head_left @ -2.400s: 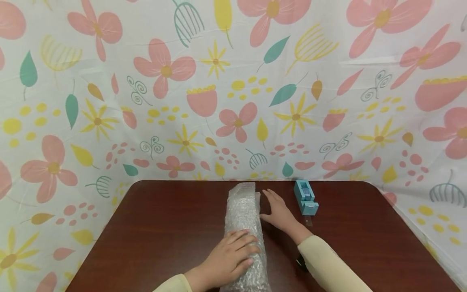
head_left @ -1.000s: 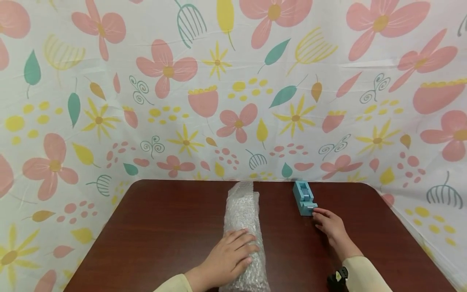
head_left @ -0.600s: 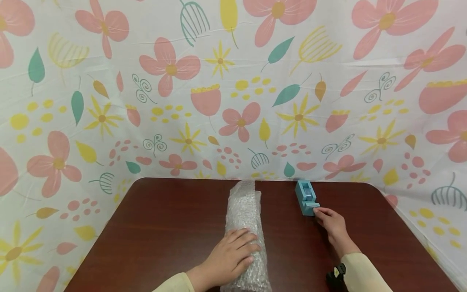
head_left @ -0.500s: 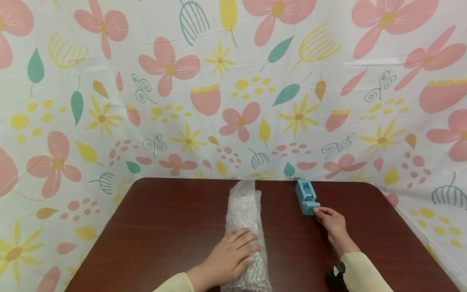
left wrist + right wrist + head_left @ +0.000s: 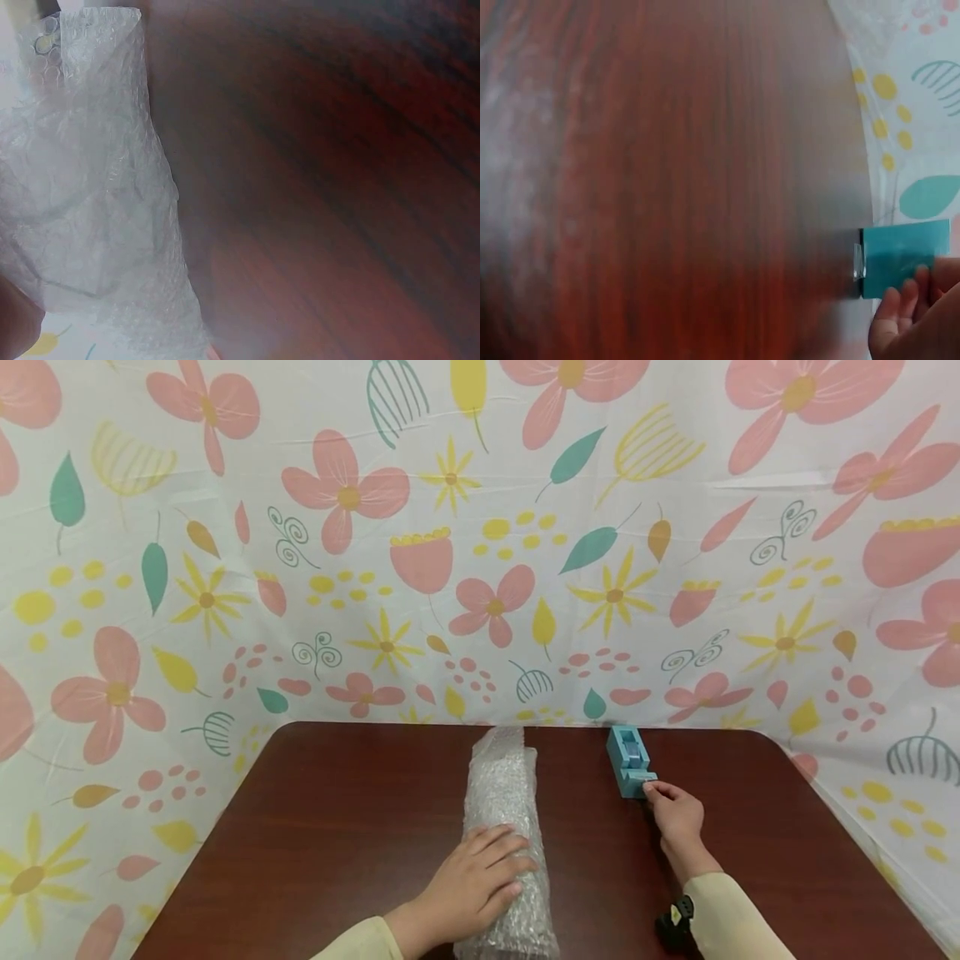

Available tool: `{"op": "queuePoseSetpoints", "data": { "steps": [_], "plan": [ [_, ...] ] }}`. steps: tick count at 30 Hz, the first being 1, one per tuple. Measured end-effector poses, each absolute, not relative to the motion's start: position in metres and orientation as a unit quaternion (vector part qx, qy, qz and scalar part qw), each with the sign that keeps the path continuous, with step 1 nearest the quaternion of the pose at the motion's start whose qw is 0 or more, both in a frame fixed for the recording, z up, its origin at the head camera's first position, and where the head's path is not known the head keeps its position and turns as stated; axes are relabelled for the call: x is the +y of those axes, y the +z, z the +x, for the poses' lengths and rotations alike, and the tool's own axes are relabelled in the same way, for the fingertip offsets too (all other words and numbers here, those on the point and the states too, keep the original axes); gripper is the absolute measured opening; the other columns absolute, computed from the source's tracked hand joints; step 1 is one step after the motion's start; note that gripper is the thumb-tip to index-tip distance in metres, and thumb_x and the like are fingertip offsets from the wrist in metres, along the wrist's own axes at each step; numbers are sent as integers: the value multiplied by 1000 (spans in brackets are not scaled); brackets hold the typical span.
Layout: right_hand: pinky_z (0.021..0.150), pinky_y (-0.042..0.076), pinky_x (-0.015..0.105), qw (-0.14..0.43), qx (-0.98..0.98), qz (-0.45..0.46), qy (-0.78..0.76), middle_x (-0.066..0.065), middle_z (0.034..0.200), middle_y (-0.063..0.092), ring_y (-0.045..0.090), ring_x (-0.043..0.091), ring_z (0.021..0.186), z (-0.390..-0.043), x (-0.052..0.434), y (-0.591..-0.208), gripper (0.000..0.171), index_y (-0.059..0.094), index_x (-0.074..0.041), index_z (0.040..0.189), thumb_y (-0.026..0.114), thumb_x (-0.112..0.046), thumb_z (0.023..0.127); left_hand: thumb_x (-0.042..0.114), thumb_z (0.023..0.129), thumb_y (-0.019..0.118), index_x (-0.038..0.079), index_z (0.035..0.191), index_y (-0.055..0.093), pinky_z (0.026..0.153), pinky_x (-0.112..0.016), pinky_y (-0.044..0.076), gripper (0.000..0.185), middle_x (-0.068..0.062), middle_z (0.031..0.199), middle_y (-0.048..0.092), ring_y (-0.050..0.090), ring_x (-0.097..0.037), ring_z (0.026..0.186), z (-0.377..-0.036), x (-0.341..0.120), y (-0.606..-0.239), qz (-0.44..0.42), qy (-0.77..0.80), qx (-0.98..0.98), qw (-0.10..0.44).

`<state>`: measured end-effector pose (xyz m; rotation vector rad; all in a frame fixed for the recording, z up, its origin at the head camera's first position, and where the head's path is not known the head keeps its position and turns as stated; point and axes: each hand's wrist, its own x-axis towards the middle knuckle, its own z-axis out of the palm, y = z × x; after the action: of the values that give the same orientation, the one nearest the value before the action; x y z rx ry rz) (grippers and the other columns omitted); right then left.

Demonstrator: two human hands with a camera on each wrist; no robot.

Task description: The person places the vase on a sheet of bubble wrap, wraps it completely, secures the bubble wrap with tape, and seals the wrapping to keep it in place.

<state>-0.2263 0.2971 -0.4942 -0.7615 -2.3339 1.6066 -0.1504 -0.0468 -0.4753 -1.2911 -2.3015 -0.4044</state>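
Observation:
A long bundle in bubble wrap (image 5: 501, 785) lies on the dark wood table, pointing away from me. My left hand (image 5: 480, 881) rests on its nearer half, palm down with the fingers slightly spread. Further right, my right hand (image 5: 678, 822) is at the front end of a blue tape dispenser (image 5: 628, 760), thumb and forefinger pinching the tape end there. In the right wrist view, its curled fingertips lie by the teal dispenser (image 5: 904, 259), and a small clear strip (image 5: 859, 261) shows at its edge. The left wrist view shows the bubble wrap (image 5: 97, 180) close up.
The table (image 5: 360, 827) reaches back to a flower-printed cloth (image 5: 480, 543) that hangs behind and at both sides. The dispenser stands near the far edge. A black wrist strap (image 5: 675, 927) sits at the right cuff.
The right hand has gone from beside the bubble wrap to the dispenser's front, and its wrist has just shifted slightly left. The left hand stays on the bundle.

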Motion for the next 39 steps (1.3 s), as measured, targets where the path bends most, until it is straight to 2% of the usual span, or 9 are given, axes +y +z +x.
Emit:
{"op": "queuePoseSetpoints", "data": {
  "steps": [4,9,13,18,20,26,33,39],
  "plan": [
    [65,49,16,79,-806,-235,538,23,117,65,57,4,77,-224,303,-493,42,63,11,129,60,-21,103,33,109,44,29,128,62,110,-41,49,26,6,139,62,55,-21,138,-152,-47,-475,-469,-150,-838,236],
    [62,52,23,15,-837,-198,510,19,99,72,58,8,72,-222,316,-493,43,59,17,130,58,-15,102,32,110,44,28,128,63,111,-40,49,26,5,138,63,55,-20,138,-152,-48,-475,-468,-155,-838,234],
    [58,51,25,-19,-840,-189,508,6,81,70,55,10,65,-223,322,-491,42,58,19,130,55,-12,102,34,110,42,28,128,62,110,-40,49,27,6,139,62,54,-21,138,-151,-48,-476,-467,-151,-838,240],
    [55,51,24,-28,-811,-208,546,-3,68,62,54,9,59,-221,325,-488,35,65,19,114,57,-13,101,34,111,40,28,127,63,108,-40,50,28,5,138,63,55,-21,137,-150,-47,-477,-470,-153,-833,250],
    [55,52,23,-30,-804,-212,555,-4,67,61,54,8,58,-219,325,-489,34,67,18,109,58,-14,101,34,111,40,28,127,63,108,-40,50,28,5,138,63,55,-21,137,-149,-47,-477,-471,-157,-832,247],
    [55,54,23,-32,-795,-207,569,-4,68,63,57,7,58,-221,321,-488,35,65,19,116,57,-12,101,34,110,42,28,128,62,110,-40,49,27,6,139,62,54,-20,139,-150,-47,-477,-468,-161,-837,234],
    [55,56,23,-30,-793,-210,572,-2,69,65,60,7,58,-226,314,-489,34,65,20,114,60,-9,98,31,108,48,28,128,63,110,-41,50,25,5,139,62,54,-21,139,-149,-49,-476,-463,-162,-842,225],
    [56,58,22,-3,-801,-228,554,0,73,67,62,7,58,-222,315,-491,39,62,20,124,58,-10,100,32,109,46,28,128,63,109,-42,51,26,4,140,62,54,-22,139,-149,-49,-475,-464,-166,-841,224]
  ]
}}
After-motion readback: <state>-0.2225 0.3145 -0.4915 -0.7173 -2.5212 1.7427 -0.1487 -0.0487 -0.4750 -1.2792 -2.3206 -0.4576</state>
